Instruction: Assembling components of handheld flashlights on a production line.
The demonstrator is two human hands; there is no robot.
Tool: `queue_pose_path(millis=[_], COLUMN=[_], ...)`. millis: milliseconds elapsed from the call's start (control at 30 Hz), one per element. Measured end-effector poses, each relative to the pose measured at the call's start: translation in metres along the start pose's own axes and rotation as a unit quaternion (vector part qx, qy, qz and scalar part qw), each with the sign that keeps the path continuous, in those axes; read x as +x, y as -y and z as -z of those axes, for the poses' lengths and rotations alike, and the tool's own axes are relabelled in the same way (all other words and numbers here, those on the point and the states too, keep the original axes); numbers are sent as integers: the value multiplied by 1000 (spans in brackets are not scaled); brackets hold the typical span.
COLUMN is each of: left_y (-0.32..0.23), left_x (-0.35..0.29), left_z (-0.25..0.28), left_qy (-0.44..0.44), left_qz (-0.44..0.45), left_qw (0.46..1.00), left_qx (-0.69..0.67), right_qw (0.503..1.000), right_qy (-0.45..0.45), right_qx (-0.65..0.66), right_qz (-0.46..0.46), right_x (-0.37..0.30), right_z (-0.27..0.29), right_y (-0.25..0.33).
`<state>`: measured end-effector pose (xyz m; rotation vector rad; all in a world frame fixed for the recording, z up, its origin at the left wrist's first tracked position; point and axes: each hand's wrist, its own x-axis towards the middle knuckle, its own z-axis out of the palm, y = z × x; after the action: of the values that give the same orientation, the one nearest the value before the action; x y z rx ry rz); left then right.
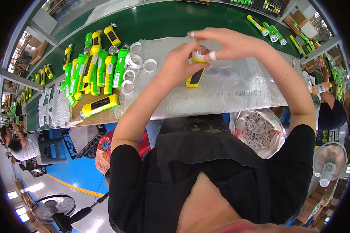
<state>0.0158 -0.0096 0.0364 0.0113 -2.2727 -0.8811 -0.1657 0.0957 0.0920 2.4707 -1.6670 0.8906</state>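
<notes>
My left hand (177,64) is closed around the head end of a yellow flashlight (195,79) with a dark panel along its body. The flashlight's round head, with a clear, pale rim, faces up between my hands. Over it arches my right hand (235,43), fingers apart and stretched toward the left hand. Its thumb is at the rim, and white bands wrap some of its fingers. Clear round discs (218,71) lie beside the flashlight on the plastic-covered worktop (159,103). Several white rings (150,65) lie left of my left hand.
Green and yellow flashlights (91,70) are piled at the left; a yellow one (100,105) lies near the front edge. More flashlights (257,25) lie far right on the green belt (163,19). A bag of small grey-white parts (256,132) sits below the edge. Another person's arm (326,73) shows at right.
</notes>
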Motion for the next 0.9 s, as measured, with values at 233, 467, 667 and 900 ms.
queue_pose_path(millis=[233,467,667,900], left_y=[-3,3,14,17], left_x=[-5,-8,-21,-21], left_z=[4,3,11,10], left_qy=[0,18,-42,-70], left_qz=[20,25,76,99], left_qw=[1000,999,996,968], left_qx=[21,-14,-23,-222], right_qw=[879,924,941,859], right_qy=[235,139,3,-304], right_qx=[-212,-163,155,276], right_qz=[-357,-316,-300,-307], right_x=[31,19,-19,-24], right_z=[10,0,-49,-177], right_y=[52,55,30,62])
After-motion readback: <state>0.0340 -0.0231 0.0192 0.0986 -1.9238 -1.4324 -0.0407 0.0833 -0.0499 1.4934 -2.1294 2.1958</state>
